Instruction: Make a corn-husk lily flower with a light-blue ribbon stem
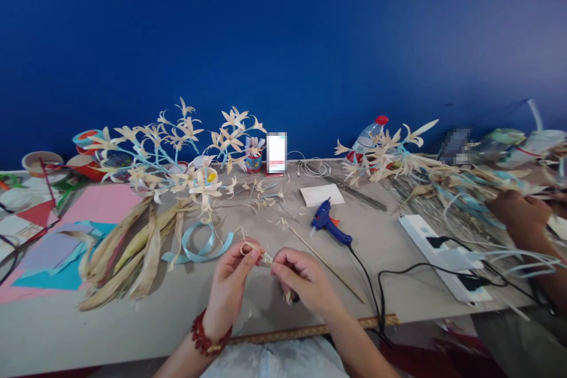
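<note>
My left hand (237, 269) and my right hand (303, 277) meet low over the table's near side, fingers closed. Between them runs a thin pale strip of husk (266, 258), pinched by both and looped over the left fingers. A rolled end seems to hang below my right hand. A beaded red bracelet (206, 335) circles my left wrist. Left of my hands lies a curled light-blue ribbon (197, 257). To the right are a thin wooden stick (330, 266) and a blue glue gun (330, 221) with its cord trailing toward me.
Dried corn husks (133, 254) lie on coloured paper (48, 280) at left. Husk flowers (150, 136) stand behind. A phone (277, 153) leans near the wall. At right are a white power strip (443, 260) with cables and another person's hand (520, 209).
</note>
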Tool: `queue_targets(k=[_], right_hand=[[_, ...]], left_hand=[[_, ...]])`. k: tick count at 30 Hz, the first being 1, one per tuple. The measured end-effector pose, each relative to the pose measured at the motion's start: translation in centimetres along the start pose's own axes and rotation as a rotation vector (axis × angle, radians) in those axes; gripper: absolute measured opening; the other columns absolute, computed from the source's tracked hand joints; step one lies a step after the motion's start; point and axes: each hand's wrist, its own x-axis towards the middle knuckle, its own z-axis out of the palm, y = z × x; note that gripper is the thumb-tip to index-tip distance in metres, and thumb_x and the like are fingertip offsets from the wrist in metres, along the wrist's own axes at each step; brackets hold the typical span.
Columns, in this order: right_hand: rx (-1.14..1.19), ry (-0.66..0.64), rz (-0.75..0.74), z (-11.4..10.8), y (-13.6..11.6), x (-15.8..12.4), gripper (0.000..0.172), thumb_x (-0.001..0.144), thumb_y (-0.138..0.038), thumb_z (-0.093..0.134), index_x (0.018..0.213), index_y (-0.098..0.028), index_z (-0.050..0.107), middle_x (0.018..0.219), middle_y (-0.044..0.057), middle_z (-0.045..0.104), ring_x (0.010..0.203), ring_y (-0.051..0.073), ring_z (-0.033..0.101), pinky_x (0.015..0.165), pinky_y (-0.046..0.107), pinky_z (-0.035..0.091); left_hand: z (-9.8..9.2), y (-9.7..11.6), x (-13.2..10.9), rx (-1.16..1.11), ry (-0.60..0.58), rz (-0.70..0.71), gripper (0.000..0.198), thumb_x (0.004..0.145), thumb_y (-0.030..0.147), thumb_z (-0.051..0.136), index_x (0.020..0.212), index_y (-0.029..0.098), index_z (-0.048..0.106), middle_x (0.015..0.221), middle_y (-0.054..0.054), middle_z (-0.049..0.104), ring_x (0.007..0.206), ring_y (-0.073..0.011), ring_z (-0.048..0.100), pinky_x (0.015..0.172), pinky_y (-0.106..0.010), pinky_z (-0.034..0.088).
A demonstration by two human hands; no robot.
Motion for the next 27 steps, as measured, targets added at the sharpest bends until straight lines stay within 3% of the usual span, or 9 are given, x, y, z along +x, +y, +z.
queue_targets(k=[6, 9, 13, 17, 21, 27], right_hand=[[0.201, -0.081, 0.069, 0.0, 0.3, -0.1, 0.043, 0.090, -0.059, 0.049, 0.073, -0.019, 0.051, 0.046, -0.010, 0.034, 0.036, 0.007, 0.034, 0.038, 0.019, 0.032], [0.000, -0.049, -0.033, 0.1, -0.3, -0.1, 0.042, 0.093, -0.056, 0.044, 0.077, -0.018, 0.055, 0.053, -0.007, 0.042, 0.045, 0.009, 0.040, 0.046, 0.021, 0.037], [-0.366, 0.089, -0.208, 0.9, -1.4, 0.1, 0.029, 0.085, -0.048, 0.063, 0.089, -0.019, 0.059, 0.074, -0.001, 0.059, 0.065, 0.013, 0.052, 0.059, 0.022, 0.038], [-0.408, 0.144, -0.259, 1.5, -1.5, 0.3, 0.025, 0.094, -0.039, 0.052, 0.080, -0.019, 0.056, 0.066, -0.002, 0.058, 0.061, 0.012, 0.052, 0.061, 0.023, 0.038], [-0.223, 0.043, -0.189, 1.7, -1.2, 0.2, 0.034, 0.097, -0.044, 0.043, 0.076, -0.019, 0.053, 0.054, -0.005, 0.053, 0.049, 0.010, 0.048, 0.054, 0.021, 0.037], [0.337, -0.146, 0.107, 1.7, -0.3, 0.2, 0.043, 0.088, -0.058, 0.051, 0.069, -0.021, 0.045, 0.041, -0.012, 0.031, 0.032, 0.005, 0.022, 0.033, 0.018, 0.021]], left_hand=[[-0.3, 0.8, 0.1, -0.053, -0.005, 0.005, 0.009, 0.082, 0.022, 0.068, 0.076, 0.016, 0.066, 0.078, 0.000, 0.054, 0.068, -0.0112, 0.047, 0.068, -0.023, 0.040], [-0.5, 0.6, 0.0, -0.038, 0.007, 0.035, 0.008, 0.083, 0.020, 0.067, 0.076, 0.018, 0.064, 0.077, 0.001, 0.053, 0.070, -0.0114, 0.047, 0.069, -0.022, 0.040], [-0.5, 0.1, -0.5, 0.014, -0.001, 0.055, 0.007, 0.082, 0.020, 0.068, 0.076, 0.018, 0.065, 0.079, 0.000, 0.056, 0.077, -0.0131, 0.050, 0.073, -0.023, 0.041], [-0.3, 0.3, -0.8, -0.045, -0.029, -0.003, 0.008, 0.082, 0.021, 0.068, 0.075, 0.018, 0.064, 0.078, 0.000, 0.055, 0.076, -0.0137, 0.050, 0.071, -0.024, 0.041], [-0.2, 0.7, -0.9, -0.120, -0.075, -0.045, 0.014, 0.082, 0.020, 0.066, 0.070, 0.017, 0.060, 0.073, 0.001, 0.051, 0.071, -0.0132, 0.047, 0.069, -0.025, 0.040], [-0.6, 1.0, -0.9, -0.124, -0.086, 0.018, 0.013, 0.082, 0.019, 0.067, 0.071, 0.017, 0.059, 0.074, 0.000, 0.050, 0.071, -0.0134, 0.046, 0.067, -0.025, 0.038]])
